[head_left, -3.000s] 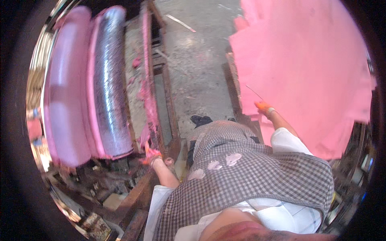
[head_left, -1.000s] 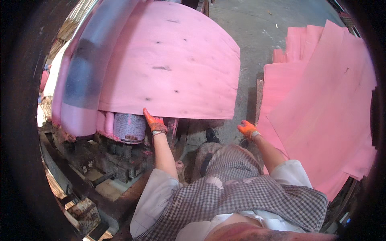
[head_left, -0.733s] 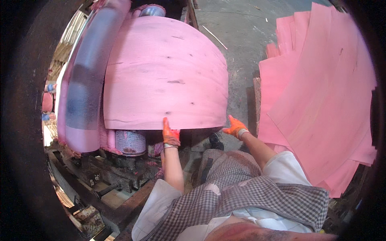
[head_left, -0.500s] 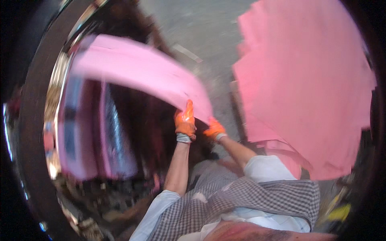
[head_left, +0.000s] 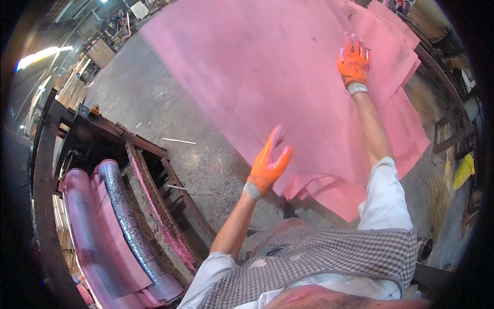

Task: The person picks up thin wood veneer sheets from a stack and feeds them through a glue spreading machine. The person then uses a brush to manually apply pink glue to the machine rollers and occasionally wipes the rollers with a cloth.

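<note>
A wide, thin pink sheet (head_left: 257, 67) spreads over a pile of similar pink sheets (head_left: 399, 121) in front of me and to the right. My right hand (head_left: 354, 64), in an orange glove with pink-smeared fingertips, rests over the pile with its fingers spread. Nearer to me, my left hand (head_left: 268, 165) in a matching glove is open, thumb apart from the fingers, beside the sheet's near left edge. Whether it touches the sheet I cannot tell. Neither hand grips anything.
At my left stands a dark-framed machine with a pink roller (head_left: 77, 206) and a shiny speckled roller (head_left: 121, 216). Thin pale strips (head_left: 178, 140) lie on the concrete floor. A yellow object (head_left: 464, 171) and straw-like bristles (head_left: 437, 201) are at the far right.
Both hands have let go of the pink sheet, which has swung from the machine on the left over to the pile. My right hand has moved farther forward and right.
</note>
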A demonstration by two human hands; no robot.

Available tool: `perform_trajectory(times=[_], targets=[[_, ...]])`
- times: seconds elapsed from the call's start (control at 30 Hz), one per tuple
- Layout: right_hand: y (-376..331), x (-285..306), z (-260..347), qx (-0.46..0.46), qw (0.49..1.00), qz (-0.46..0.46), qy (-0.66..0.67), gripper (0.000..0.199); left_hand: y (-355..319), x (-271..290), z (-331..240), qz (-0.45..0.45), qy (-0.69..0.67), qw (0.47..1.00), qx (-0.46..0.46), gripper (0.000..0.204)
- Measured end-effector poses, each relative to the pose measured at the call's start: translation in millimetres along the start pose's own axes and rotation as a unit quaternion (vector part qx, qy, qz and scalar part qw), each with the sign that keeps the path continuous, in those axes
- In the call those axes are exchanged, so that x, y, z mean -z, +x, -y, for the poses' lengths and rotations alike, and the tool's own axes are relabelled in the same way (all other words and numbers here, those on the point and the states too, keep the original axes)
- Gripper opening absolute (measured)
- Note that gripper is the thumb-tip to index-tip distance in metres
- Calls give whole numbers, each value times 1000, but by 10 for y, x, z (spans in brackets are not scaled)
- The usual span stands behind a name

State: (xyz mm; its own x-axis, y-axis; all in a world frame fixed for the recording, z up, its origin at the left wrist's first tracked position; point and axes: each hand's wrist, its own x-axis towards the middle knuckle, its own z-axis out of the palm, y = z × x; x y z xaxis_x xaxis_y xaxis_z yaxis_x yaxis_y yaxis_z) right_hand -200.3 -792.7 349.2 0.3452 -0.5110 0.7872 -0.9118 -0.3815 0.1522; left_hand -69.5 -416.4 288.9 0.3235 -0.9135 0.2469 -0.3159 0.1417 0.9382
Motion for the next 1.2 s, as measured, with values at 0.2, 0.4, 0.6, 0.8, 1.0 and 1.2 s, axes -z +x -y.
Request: perform_trajectory(times=[0.2, 0.4, 0.6, 0.8, 1.0, 1.2], targets=[[-1165, -871, -235, 45, 945, 289, 144, 56, -1330, 702, 847, -273, -67, 947, 154, 60], [-2157, -1572, 978, -94, 900, 294, 306, 43, -2931, 1750, 461, -608, 68, 761, 217, 54], [-4113, -1467, 2338, 194, 656, 669, 290, 50, -4246, 1885, 716, -805, -26, 588, 78, 63], [-4804, 39, 3405, 405, 546, 650, 339, 56, -5294, 1891, 935, -891, -87, 436, 87, 78], [-4987, 700, 4012, 307, 514, 686, 414, 53, -5920, 2112, 1141, -886, -198, 379, 176, 67], [-4851, 1284, 4046, 378, 504, 746, 217, 53, -6299, 2758, 1355, -876, -225, 386, 183, 99]])
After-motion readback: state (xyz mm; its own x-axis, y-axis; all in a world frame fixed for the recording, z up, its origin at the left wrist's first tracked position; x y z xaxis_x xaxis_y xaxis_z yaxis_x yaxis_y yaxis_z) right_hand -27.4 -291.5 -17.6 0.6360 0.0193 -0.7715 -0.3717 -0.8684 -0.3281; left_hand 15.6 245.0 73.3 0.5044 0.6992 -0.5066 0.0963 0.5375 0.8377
